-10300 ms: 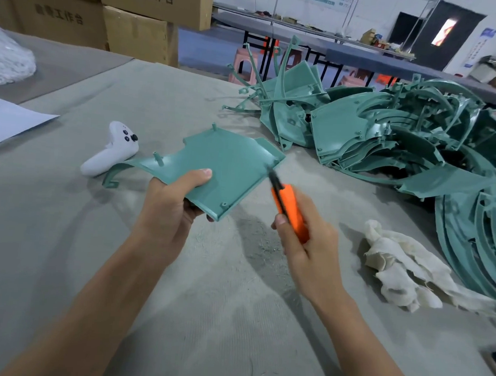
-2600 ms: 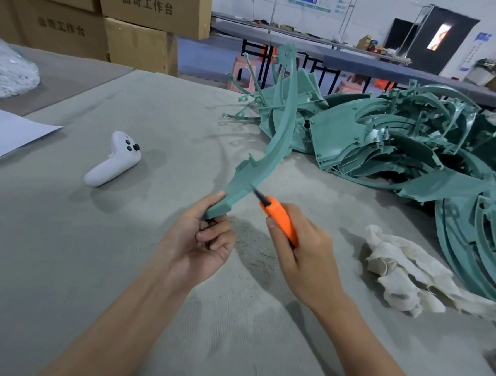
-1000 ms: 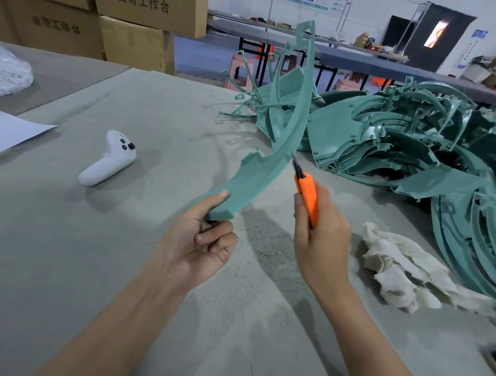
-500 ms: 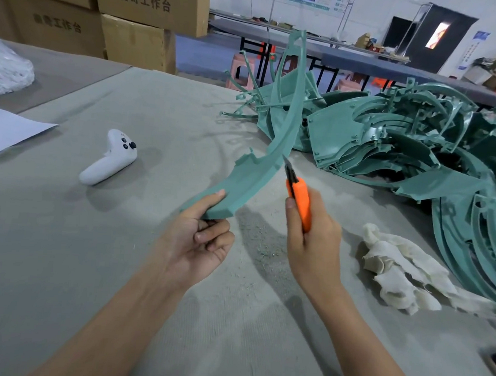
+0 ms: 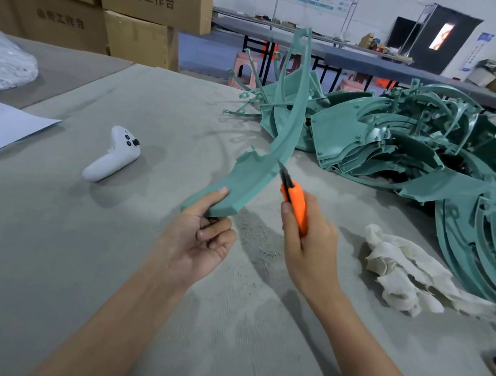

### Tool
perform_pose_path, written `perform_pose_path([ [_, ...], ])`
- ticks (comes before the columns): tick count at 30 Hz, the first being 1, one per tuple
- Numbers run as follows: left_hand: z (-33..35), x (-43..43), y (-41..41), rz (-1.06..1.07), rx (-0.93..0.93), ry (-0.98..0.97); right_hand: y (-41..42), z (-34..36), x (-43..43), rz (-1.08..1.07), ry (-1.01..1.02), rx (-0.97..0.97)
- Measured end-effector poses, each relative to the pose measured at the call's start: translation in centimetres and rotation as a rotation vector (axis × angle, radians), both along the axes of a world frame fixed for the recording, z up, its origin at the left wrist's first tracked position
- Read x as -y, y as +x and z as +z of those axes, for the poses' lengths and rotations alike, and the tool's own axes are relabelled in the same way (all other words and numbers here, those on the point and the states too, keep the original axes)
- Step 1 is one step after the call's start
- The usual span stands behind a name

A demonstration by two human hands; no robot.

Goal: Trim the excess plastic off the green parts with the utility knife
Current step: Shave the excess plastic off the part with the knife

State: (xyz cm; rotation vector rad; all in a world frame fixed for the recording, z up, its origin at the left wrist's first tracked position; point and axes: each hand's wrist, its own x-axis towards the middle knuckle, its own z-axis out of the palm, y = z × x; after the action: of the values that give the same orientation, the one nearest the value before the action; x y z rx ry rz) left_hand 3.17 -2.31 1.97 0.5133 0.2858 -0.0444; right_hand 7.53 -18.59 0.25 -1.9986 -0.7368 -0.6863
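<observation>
My left hand [image 5: 200,240] grips the near end of a long curved green plastic part [image 5: 259,168], thumb on top and fingers curled beneath. The part stands on edge and arcs up and away over the table. My right hand [image 5: 310,244] holds an orange utility knife [image 5: 295,203]; its dark blade tip touches the part's right edge about a third of the way up. A big heap of green parts [image 5: 403,145] lies at the back right.
A white game-style controller [image 5: 113,155] lies left on the grey felt table [image 5: 63,249]. A crumpled white cloth [image 5: 404,273] sits right of my right hand. Cardboard boxes [image 5: 135,15] stand at the back left, white paper [image 5: 9,126] at the left edge. Fine shavings [image 5: 263,244] lie under the part.
Over the last second the knife slid down the part's right edge toward me, and the part tilted slightly. Ten seconds ago my left hand held the part lying flat.
</observation>
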Motion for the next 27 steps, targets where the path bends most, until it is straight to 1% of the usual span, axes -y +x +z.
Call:
perform_pose_path([
  [3, 0.0, 0.1, 0.0, 0.007, -0.011, 0.001, 0.0, -0.1, 0.2, -0.022, -0.035, 0.011],
  [7, 0.1, -0.4, 0.0, 0.035, -0.015, -0.003, -1.1, -0.6, -0.1, 0.078, -0.151, 0.065],
  [9, 0.2, -0.6, 0.0, 0.043, -0.005, 0.015, -0.9, -0.5, 0.0, 0.081, -0.169, 0.087],
  [16, 0.2, -0.9, -0.2, -0.035, 0.027, 0.09, 1.4, 0.9, 2.6, -0.072, -0.075, 0.013],
  [21, 0.1, -1.2, -0.1, 0.02, 0.007, 0.192, 2.2, 1.8, 4.2, -0.188, 0.009, 0.029],
  [27, 0.3, -1.8, 0.0, 0.046, -0.011, 0.303, 3.3, 2.3, 5.2, -0.254, -0.01, 0.008],
])
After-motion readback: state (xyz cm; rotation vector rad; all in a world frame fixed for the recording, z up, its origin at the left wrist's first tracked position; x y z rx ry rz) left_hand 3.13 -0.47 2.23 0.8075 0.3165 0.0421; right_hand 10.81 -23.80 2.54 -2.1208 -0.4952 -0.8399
